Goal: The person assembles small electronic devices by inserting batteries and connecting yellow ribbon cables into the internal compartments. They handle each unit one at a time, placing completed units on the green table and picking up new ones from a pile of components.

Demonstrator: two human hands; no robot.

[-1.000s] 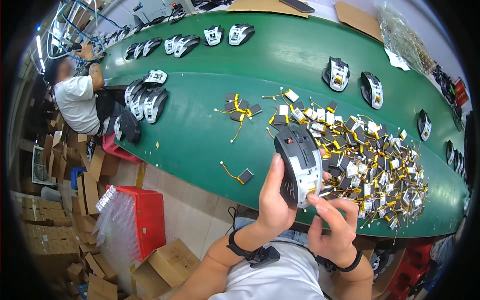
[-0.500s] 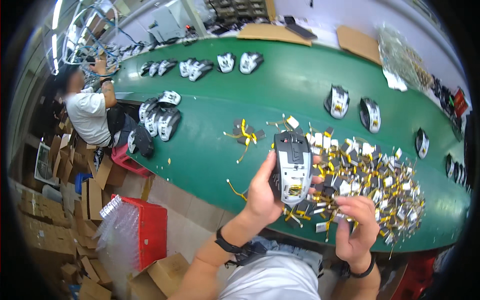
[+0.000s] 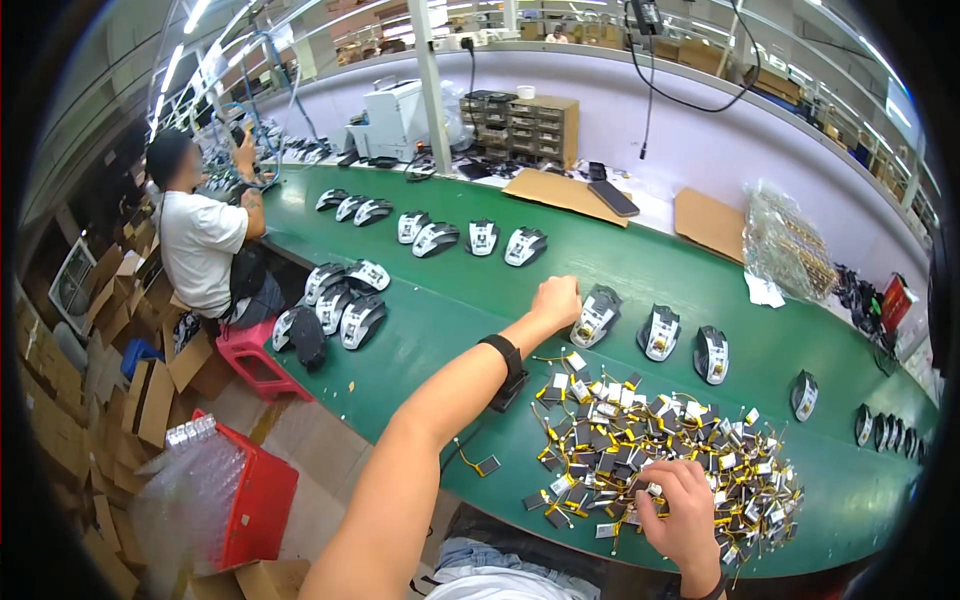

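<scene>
My left hand (image 3: pixel 557 303) reaches across the green bench with its fingers curled at the left side of a black-and-silver computer mouse (image 3: pixel 598 316). That mouse stands on the bench with its lower opening showing; my fingertips are partly hidden. To its right is another mouse (image 3: pixel 659 333), with a further mouse (image 3: pixel 711 355) beyond it. Over a heap of small battery packs (image 3: pixel 610 440) with yellow tape and thin wires hovers my right hand (image 3: pixel 682 512), its fingers bent and the thumb apart from them. I see nothing held in it.
Several mice (image 3: pixel 435 239) line the far left bench, and a cluster (image 3: pixel 345 300) stands nearer. A co-worker (image 3: pixel 205 235) sits at left beside a pink stool (image 3: pixel 262 355). Cardboard sheets (image 3: pixel 565 195) lie at the back; a red crate (image 3: pixel 262 500) and cartons (image 3: pixel 150 400) are on the floor.
My left hand has carried the mouse from in front of me to the far part of the bench. My right hand has moved lower over the batteries. The view has tilted up.
</scene>
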